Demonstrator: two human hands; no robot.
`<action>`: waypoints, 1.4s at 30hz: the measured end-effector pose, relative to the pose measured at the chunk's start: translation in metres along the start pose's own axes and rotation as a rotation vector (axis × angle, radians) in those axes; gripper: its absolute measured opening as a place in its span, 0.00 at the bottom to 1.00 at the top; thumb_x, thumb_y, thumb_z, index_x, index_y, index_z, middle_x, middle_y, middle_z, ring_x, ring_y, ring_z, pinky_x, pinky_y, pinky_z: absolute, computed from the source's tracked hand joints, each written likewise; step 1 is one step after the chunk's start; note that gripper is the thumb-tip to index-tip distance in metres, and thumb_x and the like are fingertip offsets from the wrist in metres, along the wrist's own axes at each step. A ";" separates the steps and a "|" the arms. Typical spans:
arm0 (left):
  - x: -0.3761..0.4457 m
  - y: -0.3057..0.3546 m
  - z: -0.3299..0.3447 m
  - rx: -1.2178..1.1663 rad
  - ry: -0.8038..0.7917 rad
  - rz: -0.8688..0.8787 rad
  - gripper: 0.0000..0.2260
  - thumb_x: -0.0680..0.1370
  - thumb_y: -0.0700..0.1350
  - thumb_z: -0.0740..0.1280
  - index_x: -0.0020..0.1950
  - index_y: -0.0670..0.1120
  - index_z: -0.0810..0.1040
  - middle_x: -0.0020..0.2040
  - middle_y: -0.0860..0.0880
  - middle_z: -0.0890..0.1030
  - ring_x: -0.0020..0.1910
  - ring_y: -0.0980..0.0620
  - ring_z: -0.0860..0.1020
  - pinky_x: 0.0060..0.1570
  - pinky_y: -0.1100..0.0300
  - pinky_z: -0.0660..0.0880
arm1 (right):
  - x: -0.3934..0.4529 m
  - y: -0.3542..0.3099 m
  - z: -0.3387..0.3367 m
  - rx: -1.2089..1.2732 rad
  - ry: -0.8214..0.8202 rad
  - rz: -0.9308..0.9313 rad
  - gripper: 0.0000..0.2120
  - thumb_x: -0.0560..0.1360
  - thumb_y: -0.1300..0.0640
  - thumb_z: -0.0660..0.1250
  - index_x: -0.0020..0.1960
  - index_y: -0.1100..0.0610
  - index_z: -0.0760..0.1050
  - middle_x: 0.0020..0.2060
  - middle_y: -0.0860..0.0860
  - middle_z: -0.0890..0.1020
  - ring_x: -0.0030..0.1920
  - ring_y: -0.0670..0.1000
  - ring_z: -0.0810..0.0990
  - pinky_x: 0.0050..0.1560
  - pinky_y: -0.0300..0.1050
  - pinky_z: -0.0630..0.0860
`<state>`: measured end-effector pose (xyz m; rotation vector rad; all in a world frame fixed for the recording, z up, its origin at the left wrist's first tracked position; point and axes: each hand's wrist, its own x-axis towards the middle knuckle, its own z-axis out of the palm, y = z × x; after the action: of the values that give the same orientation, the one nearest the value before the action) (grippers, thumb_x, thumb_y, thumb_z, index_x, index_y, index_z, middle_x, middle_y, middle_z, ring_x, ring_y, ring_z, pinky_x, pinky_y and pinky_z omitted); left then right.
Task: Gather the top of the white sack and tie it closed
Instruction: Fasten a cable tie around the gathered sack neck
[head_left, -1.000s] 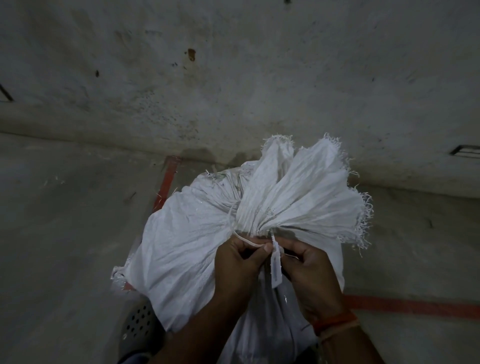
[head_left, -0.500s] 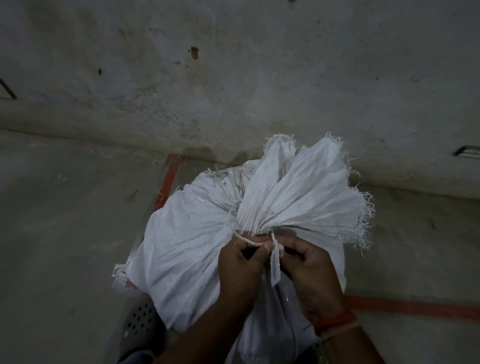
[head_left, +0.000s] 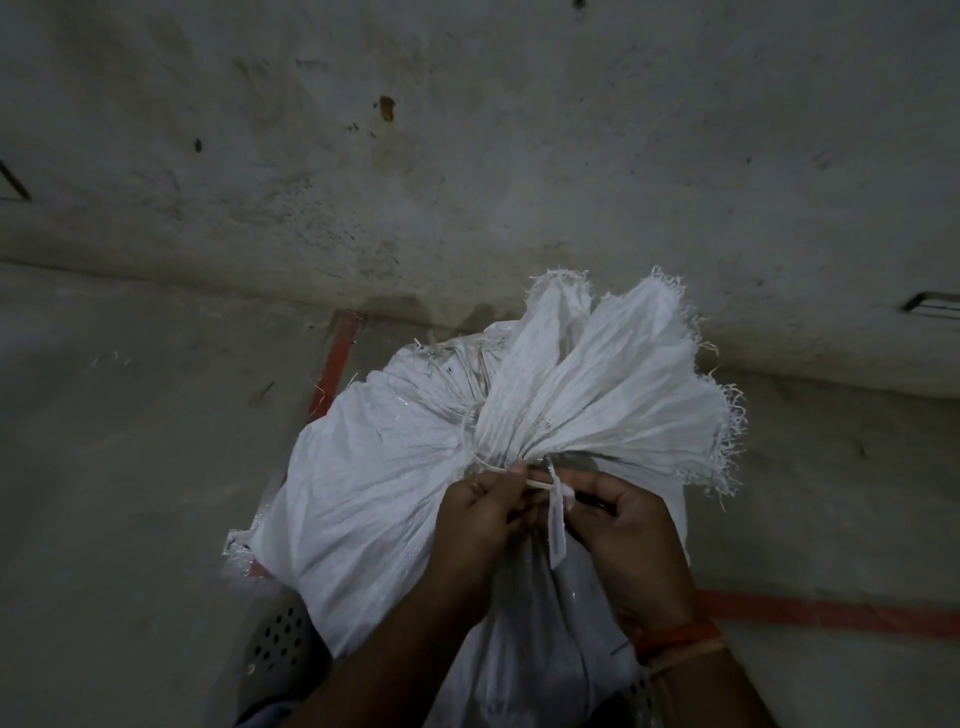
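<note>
A full white woven sack (head_left: 374, 483) stands in front of me. Its top is bunched into a frayed fan (head_left: 597, 395) that spreads up and to the right. A thin white tie (head_left: 470, 431) loops around the gathered neck. My left hand (head_left: 478, 525) pinches one end of the tie just below the neck. My right hand (head_left: 628, 535) pinches the other end, and a flat white tag (head_left: 557, 525) hangs down between both hands. The hands nearly touch at the neck.
A grey perforated plastic seat or crate (head_left: 275, 644) shows under the sack at the lower left. Red lines (head_left: 335, 364) mark the concrete floor beside and behind the sack. A stained concrete wall (head_left: 467, 156) rises close behind.
My hands have shifted slightly at the neck, and the stretch of tie between them shows more. The sack has stayed in place.
</note>
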<state>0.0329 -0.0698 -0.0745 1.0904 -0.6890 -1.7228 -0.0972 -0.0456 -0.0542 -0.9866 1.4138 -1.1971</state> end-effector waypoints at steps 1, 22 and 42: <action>0.001 -0.001 0.000 0.019 0.007 -0.002 0.17 0.83 0.43 0.63 0.42 0.39 0.88 0.44 0.37 0.87 0.44 0.45 0.87 0.45 0.60 0.83 | 0.000 -0.001 0.000 -0.003 -0.002 -0.001 0.10 0.76 0.66 0.69 0.54 0.59 0.85 0.48 0.52 0.88 0.53 0.50 0.86 0.57 0.46 0.81; 0.000 -0.007 0.001 0.004 0.101 0.025 0.13 0.84 0.43 0.62 0.54 0.41 0.86 0.47 0.39 0.86 0.47 0.46 0.82 0.54 0.54 0.79 | 0.000 0.001 0.000 -0.191 0.184 -0.028 0.18 0.73 0.70 0.70 0.59 0.56 0.82 0.41 0.51 0.87 0.42 0.41 0.85 0.44 0.31 0.78; -0.034 0.025 -0.006 0.892 0.114 0.462 0.08 0.73 0.50 0.77 0.45 0.52 0.78 0.39 0.56 0.83 0.40 0.62 0.82 0.38 0.70 0.76 | -0.003 -0.002 0.016 -0.563 0.250 -0.220 0.12 0.68 0.65 0.74 0.37 0.54 0.72 0.31 0.47 0.79 0.34 0.42 0.78 0.33 0.31 0.73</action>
<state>0.0541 -0.0479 -0.0445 1.4424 -1.5720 -0.9289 -0.0813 -0.0456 -0.0522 -1.4445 1.9412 -1.1271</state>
